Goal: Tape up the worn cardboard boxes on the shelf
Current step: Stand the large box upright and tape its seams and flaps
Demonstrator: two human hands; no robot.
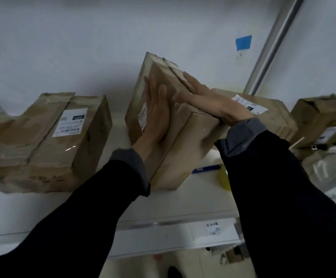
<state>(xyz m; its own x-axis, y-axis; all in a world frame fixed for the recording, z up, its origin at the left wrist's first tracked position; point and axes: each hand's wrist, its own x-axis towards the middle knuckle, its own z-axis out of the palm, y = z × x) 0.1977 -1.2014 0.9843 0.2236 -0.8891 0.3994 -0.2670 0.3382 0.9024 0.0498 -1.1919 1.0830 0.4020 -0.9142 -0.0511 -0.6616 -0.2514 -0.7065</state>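
The white label (70,122) on the left cardboard box (48,143) carries an inverted dark panel reading "220"; all remaining label print is illegible.

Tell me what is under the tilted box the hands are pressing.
The tilted box leans on another labelled box at its right; its lower corner meets the white shelf. A yellow object shows partly beneath; the rest is hidden.

I am seeing two arms reaching in from the bottom edge, both wearing long black sleeves (78,213). A grey cuff (132,163) is showing at each wrist from under the black. The left hand (157,115) and right hand (209,103) are going bare, without gloves.
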